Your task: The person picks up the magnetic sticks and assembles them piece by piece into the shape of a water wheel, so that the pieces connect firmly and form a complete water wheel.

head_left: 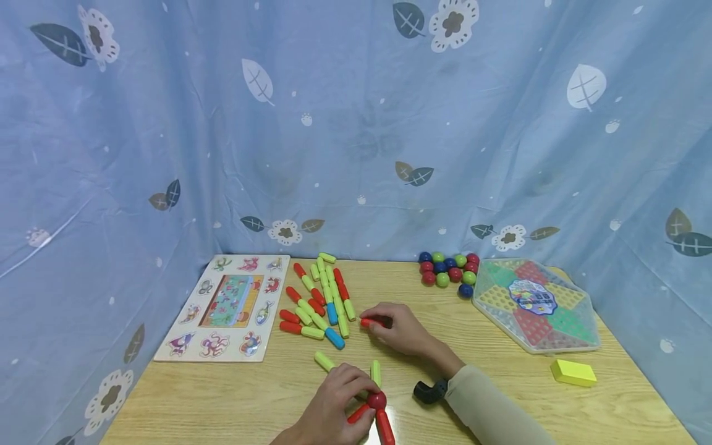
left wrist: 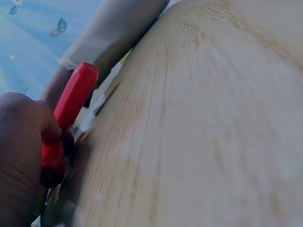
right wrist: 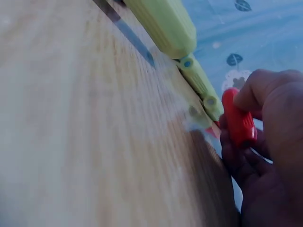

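My left hand (head_left: 336,408) grips a joined piece low in the head view: a dark red ball (head_left: 377,400) with red and yellow-green rods attached. One red rod (head_left: 385,428) sticks out toward the near edge and a yellow-green rod (head_left: 376,372) points away. In the left wrist view a red rod (left wrist: 77,94) rises beyond the fingers, which partly hide the ball. Farther up the table, my right hand (head_left: 403,330) pinches a short red rod (right wrist: 239,118) between thumb and fingers, just right of the loose rods (head_left: 343,326).
Several red, yellow-green and blue rods lie at the centre left, beside a sea-animal puzzle board (head_left: 186,347). Coloured balls (head_left: 455,275) cluster at the back right. Near them are a hexagonal game box (head_left: 535,298) and a yellow block (head_left: 573,372). A patterned curtain (head_left: 356,123) borders the table.
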`<action>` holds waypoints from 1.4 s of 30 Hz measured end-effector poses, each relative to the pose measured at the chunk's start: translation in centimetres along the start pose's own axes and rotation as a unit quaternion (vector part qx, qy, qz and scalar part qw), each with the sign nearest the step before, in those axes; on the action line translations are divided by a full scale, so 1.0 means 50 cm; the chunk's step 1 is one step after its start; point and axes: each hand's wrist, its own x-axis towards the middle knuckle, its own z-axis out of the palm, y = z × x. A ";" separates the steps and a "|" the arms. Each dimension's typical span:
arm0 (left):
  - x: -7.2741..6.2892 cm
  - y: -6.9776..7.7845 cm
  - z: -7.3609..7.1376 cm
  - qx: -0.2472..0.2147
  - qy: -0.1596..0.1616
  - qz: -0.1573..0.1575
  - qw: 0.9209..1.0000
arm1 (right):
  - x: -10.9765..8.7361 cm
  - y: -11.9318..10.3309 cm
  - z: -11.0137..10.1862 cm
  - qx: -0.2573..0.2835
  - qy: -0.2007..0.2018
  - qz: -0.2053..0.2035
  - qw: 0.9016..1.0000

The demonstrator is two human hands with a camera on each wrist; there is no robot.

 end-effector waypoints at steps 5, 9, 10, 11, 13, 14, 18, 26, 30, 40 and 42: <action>0.001 0.002 0.000 0.005 0.004 0.006 1.000 | -0.039 0.003 -0.021 0.075 -0.010 0.006 0.997; 0.001 0.004 0.000 0.010 0.007 0.009 1.000 | -0.075 0.005 -0.035 0.118 -0.017 0.009 0.993; 0.001 0.004 0.000 0.011 0.008 0.010 1.000 | -0.085 0.005 -0.038 0.128 -0.017 0.013 0.992; 0.001 0.004 0.000 0.012 0.008 0.009 1.000 | -0.096 0.005 -0.042 0.140 -0.018 0.018 0.990; 0.000 0.004 0.000 0.014 0.010 0.009 1.000 | -0.116 0.003 -0.048 0.159 -0.017 0.025 0.987; 0.000 0.004 0.000 0.015 0.010 0.007 1.000 | -0.127 0.002 -0.052 0.165 -0.016 0.027 0.986; 0.002 0.006 -0.001 0.020 0.010 0.002 1.000 | -0.172 -0.002 -0.069 0.179 -0.010 0.034 0.983; 0.007 0.013 0.007 0.027 0.032 0.010 0.999 | -0.238 -0.011 -0.083 0.179 -0.036 0.032 0.983; 0.008 0.015 0.009 0.030 0.043 0.014 0.999 | -0.234 -0.021 -0.068 0.177 -0.043 -0.010 0.983; 0.008 0.016 0.010 0.029 0.035 -0.002 0.999 | -0.203 -0.041 -0.041 0.154 -0.083 -0.062 0.983; 0.009 0.016 0.010 0.034 0.040 0.005 0.999 | -0.199 -0.040 -0.040 0.160 -0.093 -0.061 0.981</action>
